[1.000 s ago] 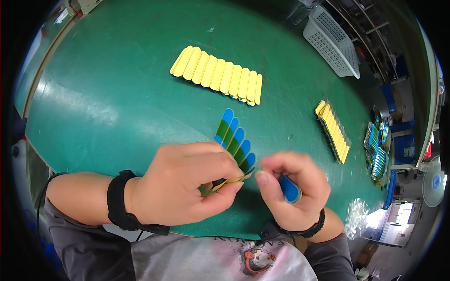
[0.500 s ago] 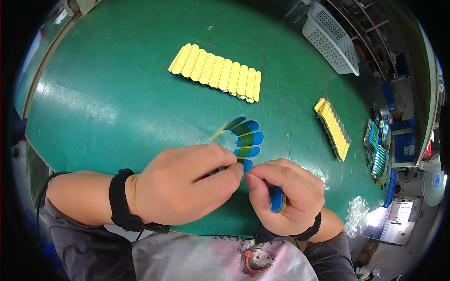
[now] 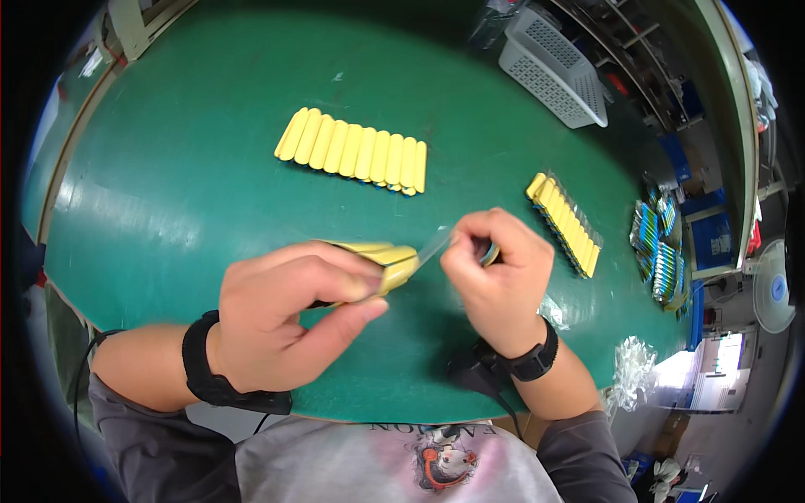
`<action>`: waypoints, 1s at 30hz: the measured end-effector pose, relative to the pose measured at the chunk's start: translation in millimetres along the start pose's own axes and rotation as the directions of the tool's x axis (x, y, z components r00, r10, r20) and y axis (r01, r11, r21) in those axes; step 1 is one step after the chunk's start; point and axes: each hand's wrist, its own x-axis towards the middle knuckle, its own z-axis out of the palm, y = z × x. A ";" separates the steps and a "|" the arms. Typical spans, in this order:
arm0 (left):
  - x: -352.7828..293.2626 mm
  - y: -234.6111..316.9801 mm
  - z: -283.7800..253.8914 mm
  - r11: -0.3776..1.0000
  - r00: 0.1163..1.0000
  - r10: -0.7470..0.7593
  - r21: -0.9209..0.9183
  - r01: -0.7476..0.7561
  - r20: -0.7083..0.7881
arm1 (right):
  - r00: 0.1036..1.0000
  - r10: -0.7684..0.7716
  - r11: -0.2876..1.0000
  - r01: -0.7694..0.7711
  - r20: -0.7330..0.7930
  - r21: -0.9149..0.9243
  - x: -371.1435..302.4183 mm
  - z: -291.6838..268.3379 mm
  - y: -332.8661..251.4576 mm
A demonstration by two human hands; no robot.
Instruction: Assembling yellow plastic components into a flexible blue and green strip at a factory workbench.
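Note:
My left hand [image 3: 293,314] is closed on a bunch of short, round-ended yellow nail files [image 3: 399,267], slightly blurred. From their end a narrow clear plastic strip [image 3: 433,245] slants up to my right hand [image 3: 500,277]. The right thumb and forefinger pinch that strip. Inside the curled right fingers, the rounded end of another nail file or small stack [image 3: 490,255] peeks out, mostly hidden. Beyond my hands lies a row of yellow nail files [image 3: 352,152] side by side, with blue showing underneath. A second yellow row [image 3: 565,225] in clear film lies to the right.
The green tabletop [image 3: 193,184] carries all this. A grey perforated basket [image 3: 553,71] stands at the far right. Packed blue-green bundles [image 3: 658,247] lie by the right edge, with crumpled clear plastic [image 3: 635,373] nearer me. Shelving [image 3: 637,50] runs behind the basket.
My hands have moved apart, the right one upward. The fanned nail files showed blue faces and now show yellow, gathered in my left hand. A clear strip now stretches between the hands.

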 end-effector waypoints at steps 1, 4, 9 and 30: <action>-1.4 -2.1 1.9 0.998 0.999 -0.011 -0.056 0.008 -0.045 | 0.999 -0.011 0.999 0.010 -0.039 -0.037 2.2 -7.3 3.3; -8.2 3.0 0.8 0.985 0.991 -0.133 -0.110 0.130 -0.029 | 0.979 -0.130 0.941 0.071 -0.157 -0.331 3.1 -41.9 17.4; 0.9 4.7 -22.0 0.990 0.970 0.020 -0.138 0.015 0.243 | 0.984 0.016 0.555 -0.157 -0.178 -0.817 -15.2 -174.3 76.1; 52.8 11.9 19.8 0.939 0.656 0.035 -0.249 0.236 0.754 | 0.774 0.353 0.899 -0.437 0.525 0.039 -7.9 -178.7 40.2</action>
